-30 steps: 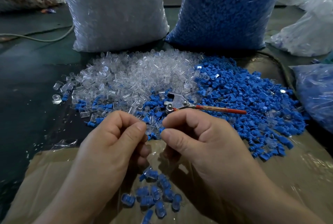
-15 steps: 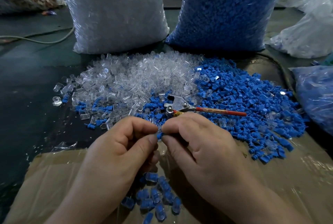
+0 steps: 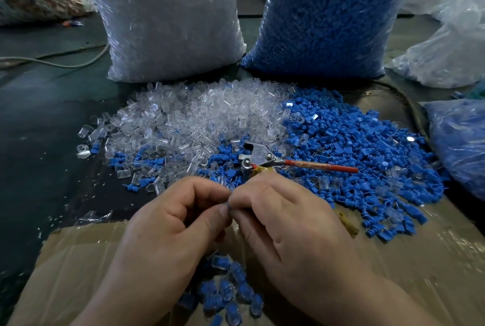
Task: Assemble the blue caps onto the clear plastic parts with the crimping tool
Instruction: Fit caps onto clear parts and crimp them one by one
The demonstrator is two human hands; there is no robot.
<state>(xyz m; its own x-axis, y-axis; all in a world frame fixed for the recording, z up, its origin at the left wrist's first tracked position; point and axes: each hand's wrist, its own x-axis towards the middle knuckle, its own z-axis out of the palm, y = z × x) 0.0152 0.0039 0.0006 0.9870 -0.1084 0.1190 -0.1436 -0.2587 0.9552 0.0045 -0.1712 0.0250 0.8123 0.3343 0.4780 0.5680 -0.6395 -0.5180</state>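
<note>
My left grip [image 3: 173,226] and right grip [image 3: 286,226] meet fingertip to fingertip, both pinching one small blue cap [image 3: 228,204]; the crimping tool [image 3: 263,159] lies just beyond them, unheld.

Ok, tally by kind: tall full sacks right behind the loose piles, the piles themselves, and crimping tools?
Tall sacks: 2 (clear-filled plastic sack, blue-filled plastic sack)
Loose piles: 2 (clear plastic parts, blue caps)
Red-handled metal crimping tool: 1
Total: 5

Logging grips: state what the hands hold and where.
Left hand and right hand pinch a blue cap between their fingers; where exactly is hidden.
</note>
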